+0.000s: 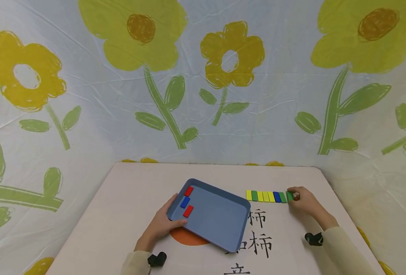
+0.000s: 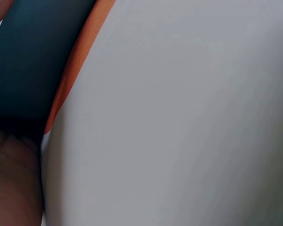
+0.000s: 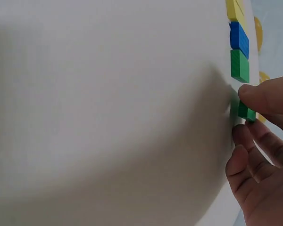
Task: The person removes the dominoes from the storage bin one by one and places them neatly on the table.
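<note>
My left hand (image 1: 161, 221) grips a blue-grey tray (image 1: 216, 217) by its left corner, thumb over the rim and the other fingers beneath or behind it. Two red blocks (image 1: 188, 211) and one blue block (image 1: 185, 202) lie near the tray's left side. At the right end of a row of coloured blocks (image 1: 265, 196), my right hand (image 1: 304, 202) pinches a green block (image 3: 246, 112) between thumb and fingers. A small gap separates it from the neighbouring green block (image 3: 239, 66). Beyond that come a blue block (image 3: 239, 40) and yellow ones.
The pale table top (image 1: 148, 179) bears black printed characters (image 1: 260, 244) and an orange shape (image 1: 189, 237), both partly covered by the tray. A flowered cloth (image 1: 275, 126) hangs behind the table's back edge and along both sides.
</note>
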Demonstrator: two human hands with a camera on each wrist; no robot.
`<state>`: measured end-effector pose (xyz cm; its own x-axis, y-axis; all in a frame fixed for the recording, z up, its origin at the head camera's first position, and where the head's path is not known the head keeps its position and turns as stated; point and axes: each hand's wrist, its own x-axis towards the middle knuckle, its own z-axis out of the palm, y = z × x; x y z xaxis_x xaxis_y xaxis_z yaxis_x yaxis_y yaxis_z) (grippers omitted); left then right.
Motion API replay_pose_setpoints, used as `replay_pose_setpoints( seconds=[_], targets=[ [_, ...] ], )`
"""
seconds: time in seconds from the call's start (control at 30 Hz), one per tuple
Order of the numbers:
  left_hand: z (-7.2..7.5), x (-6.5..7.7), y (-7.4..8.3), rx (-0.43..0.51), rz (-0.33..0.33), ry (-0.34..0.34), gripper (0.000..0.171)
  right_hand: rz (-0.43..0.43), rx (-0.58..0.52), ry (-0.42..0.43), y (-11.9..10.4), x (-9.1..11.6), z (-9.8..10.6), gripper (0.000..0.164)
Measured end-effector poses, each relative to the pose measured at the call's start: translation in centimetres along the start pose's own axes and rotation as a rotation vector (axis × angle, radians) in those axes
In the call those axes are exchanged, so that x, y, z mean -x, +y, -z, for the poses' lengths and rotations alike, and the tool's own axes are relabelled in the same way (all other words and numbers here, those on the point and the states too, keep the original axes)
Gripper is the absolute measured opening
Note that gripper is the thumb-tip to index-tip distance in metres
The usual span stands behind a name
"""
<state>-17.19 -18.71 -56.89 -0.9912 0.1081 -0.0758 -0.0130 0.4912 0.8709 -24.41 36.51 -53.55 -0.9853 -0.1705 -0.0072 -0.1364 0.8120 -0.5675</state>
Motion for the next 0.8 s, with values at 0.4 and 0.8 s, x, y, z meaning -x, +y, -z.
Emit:
replay_pose_setpoints(
  seconds=[0.4, 0.8],
  targets=[
    [-0.03, -0.01, -0.12, 0.0, 0.009, 0.001, 0.105, -0.01, 0.016, -0.012, 0.15, -0.26, -0.71, 0.047],
    [0.08, 0.0, -0.02, -0.011, -0.002, -0.007, 0.105, -0.012, 0.031, 0.004, 0.15, -0.26, -1.05, 0.047]
  ],
)
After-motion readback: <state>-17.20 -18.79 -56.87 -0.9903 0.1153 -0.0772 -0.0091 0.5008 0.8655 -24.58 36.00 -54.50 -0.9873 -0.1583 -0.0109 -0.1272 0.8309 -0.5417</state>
